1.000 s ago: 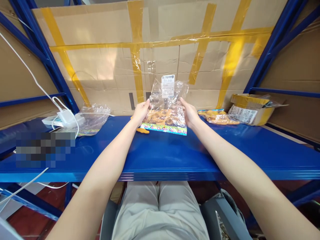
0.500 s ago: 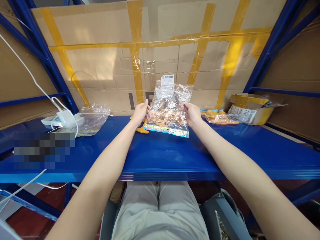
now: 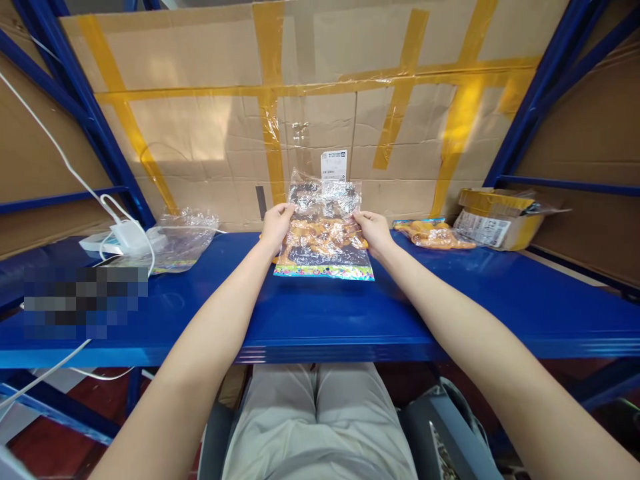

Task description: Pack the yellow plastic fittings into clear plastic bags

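A clear plastic bag with a colourful printed strip along its near edge is held between my hands, low over the blue shelf. Orange pieces show through the film; their kind is hard to make out under the glare. My left hand pinches the bag's left side, thumb on top. On the opposite side my right hand is closed on the film in the same way. A bit of orange peeks out beside my left fingers, mostly hidden. Behind the bag a white label stands against the cardboard.
Further right lies another bag of orange pieces beside a taped carton. On the left are a clear bag, a white plug with cables and a blurred-out patch. Taped cardboard walls the back of the blue shelf.
The bag has tilted flatter and come lower and slightly left, so its orange contents show more plainly. Both hands keep hold of its sides.
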A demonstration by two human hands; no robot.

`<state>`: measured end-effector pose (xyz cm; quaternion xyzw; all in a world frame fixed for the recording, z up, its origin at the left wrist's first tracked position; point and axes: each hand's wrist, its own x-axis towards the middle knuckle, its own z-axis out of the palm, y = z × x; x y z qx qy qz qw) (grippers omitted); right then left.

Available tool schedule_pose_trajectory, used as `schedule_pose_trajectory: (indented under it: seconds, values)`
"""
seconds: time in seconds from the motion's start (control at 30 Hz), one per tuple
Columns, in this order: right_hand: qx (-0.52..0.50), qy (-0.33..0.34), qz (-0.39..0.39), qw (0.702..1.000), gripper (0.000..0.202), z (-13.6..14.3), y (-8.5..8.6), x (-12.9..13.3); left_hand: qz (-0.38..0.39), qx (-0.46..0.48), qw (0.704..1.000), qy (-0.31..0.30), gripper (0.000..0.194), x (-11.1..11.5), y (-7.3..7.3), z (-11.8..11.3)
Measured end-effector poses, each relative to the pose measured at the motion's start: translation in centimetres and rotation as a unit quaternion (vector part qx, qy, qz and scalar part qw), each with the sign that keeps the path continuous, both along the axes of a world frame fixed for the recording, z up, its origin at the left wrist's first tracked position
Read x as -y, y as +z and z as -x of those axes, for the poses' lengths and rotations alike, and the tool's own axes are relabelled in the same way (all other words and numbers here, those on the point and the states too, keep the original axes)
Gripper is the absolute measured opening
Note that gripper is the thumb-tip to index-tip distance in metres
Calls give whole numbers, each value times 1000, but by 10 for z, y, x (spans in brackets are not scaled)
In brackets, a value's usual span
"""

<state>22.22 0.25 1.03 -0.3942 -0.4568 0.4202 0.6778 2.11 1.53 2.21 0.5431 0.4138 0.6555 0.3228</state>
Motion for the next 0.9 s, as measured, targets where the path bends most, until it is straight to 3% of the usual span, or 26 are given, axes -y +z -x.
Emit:
schedule_pose_trajectory:
  seconds: [0.07,0.17,0.3,0.43,0.53,0.67,0.8,0.9]
  values:
    - [20,12,17,1000,22,-6,1,-2,33,17,999,-38,23,-1,1,1]
    - [15,19,38,999,22,-18,3,-7,118,35,982,-145,43,2,4,6]
    - [-90,-24,5,996,27,-32,5,-15,164,42,950,-263,68,13,8,10]
    - [-173,-54,23,983,20,-38,7,-18,200,1,921,-333,72,24,5,5]
    - [-220,-72,24,973,18,-38,7,-20,194,-1,921,-338,66,26,2,-4]
    - [-228,-48,-21,972,18,-35,4,-21,152,32,930,-334,57,29,2,-15]
    - [-214,-15,-12,977,17,-25,3,-16,180,-31,922,-342,40,32,0,-24]
    - [-232,-13,23,972,14,-18,4,-10,193,-77,927,-311,23,30,-4,-28]
